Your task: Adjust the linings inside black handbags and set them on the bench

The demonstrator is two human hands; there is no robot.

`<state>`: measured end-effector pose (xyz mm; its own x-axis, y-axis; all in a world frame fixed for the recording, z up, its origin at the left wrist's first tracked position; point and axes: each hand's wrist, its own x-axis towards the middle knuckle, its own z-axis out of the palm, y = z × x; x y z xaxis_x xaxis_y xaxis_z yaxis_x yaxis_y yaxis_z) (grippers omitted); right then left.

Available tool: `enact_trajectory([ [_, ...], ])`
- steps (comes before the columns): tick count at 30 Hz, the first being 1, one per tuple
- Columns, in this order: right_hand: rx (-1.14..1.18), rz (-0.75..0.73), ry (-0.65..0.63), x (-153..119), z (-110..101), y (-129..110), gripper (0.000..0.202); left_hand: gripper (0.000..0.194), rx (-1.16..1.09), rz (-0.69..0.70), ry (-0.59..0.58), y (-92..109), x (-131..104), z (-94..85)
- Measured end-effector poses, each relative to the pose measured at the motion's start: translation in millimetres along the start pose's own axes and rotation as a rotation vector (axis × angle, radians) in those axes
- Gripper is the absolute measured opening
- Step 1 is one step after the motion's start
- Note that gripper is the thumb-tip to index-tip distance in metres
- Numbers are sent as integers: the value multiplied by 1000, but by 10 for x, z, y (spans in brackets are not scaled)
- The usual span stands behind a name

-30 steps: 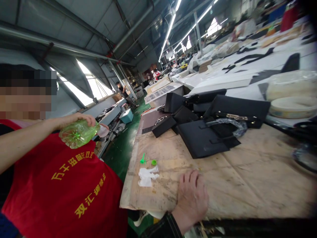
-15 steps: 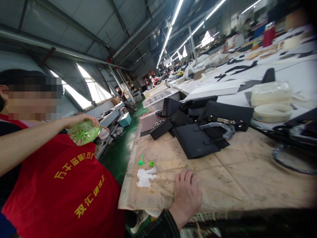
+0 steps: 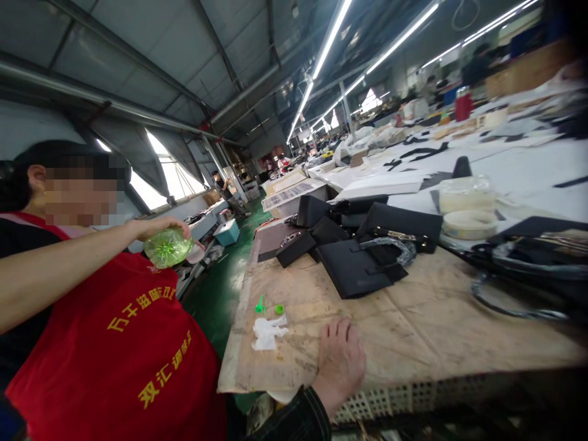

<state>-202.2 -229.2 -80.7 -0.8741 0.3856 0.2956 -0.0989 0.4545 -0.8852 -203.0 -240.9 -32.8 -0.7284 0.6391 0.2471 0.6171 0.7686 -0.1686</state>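
My left hand (image 3: 340, 358), in a dark plaid sleeve, rests palm down on the brown-covered table (image 3: 413, 324) near its front edge. Its fingers lie on the surface, and it holds nothing. To its left lies a crumpled white tissue (image 3: 268, 334), with a small green pointed nozzle (image 3: 260, 304) and a green cap (image 3: 279, 309) beyond it. My right hand is out of view. At the left, a co-worker in a red apron (image 3: 138, 343) holds a clear, greenish plastic bottle (image 3: 168, 247) tipped on its side, its base towards me.
Black handbags (image 3: 353, 263) lie in a pile across the table, some handles wrapped in plastic. Further right are rolls of tape (image 3: 469, 224) and another black bag with a wrapped handle (image 3: 514, 309). A green floor aisle (image 3: 209, 306) runs along the left.
The view has turned slightly, so most things on the table sit further left. The co-worker's hand and bottle appear further right. My left hand stays on the table.
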Motion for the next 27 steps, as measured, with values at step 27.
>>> enact_trajectory([
  [27,-596,-215,181,-13,-68,-2,33,32,-173,-48,73,-7,-49,-3],
])
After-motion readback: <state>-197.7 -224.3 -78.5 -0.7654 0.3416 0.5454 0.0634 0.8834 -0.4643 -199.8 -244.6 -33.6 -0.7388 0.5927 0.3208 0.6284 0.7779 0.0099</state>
